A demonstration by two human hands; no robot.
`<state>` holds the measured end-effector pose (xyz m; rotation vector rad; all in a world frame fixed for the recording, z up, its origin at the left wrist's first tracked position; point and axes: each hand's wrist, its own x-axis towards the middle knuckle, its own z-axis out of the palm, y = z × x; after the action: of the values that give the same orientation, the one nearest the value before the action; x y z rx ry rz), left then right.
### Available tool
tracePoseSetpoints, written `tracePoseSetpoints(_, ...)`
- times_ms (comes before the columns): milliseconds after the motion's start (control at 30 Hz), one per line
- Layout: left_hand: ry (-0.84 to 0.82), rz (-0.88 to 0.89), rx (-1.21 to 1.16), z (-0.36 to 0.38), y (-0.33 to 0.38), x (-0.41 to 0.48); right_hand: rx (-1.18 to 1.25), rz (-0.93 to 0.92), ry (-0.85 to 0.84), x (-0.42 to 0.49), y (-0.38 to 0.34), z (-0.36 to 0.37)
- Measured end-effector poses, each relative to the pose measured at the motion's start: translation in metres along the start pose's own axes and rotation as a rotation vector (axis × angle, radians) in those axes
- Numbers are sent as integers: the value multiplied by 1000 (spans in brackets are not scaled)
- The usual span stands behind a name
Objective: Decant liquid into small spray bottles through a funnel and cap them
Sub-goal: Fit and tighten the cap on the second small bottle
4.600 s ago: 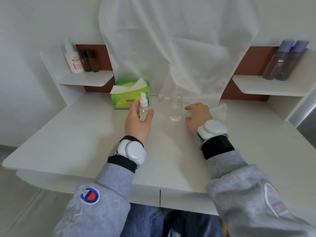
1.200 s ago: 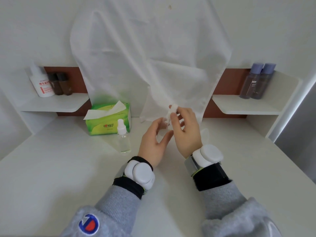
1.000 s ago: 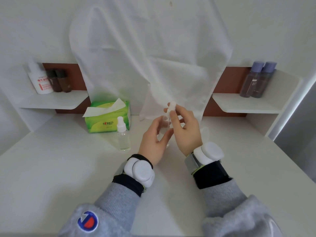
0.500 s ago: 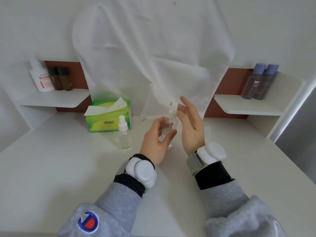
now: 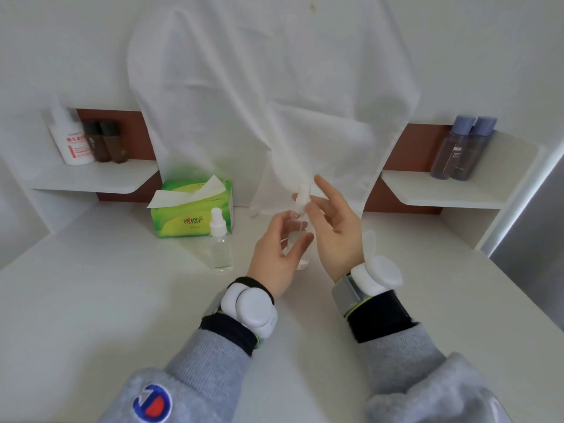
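Standing between hands (capped): bottle

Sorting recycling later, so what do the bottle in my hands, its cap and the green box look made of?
Bottle: see-through, glossy, likely plastic, possibly glass. Cap: opaque matte white, likely moulded plastic. Box: printed green, slightly shiny, card or film, hard to tell; a white paper tissue sticks out.

One small clear spray bottle stands upright on the tabletop, its white spray top fitted and clear liquid inside. A second clear bottle, upright just to its right, is held by the left hand; the right hand pinches its white spray cap, seated on the neck.
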<state>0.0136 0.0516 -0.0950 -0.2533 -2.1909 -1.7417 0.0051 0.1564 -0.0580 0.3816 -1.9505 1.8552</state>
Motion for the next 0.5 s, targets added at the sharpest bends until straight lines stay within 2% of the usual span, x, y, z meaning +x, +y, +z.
tracePoseSetpoints(167,2,-4,-8,0,-1,-1,-67,-12,128,-5,-4,5)
tracePoseSetpoints(333,0,-12,-26,0,2,-1,121,52,41,-3,-6,3)
tracePoseSetpoints(500,-3,-10,-3,1,3,-1,-47,-7,80,-5,-7,3)
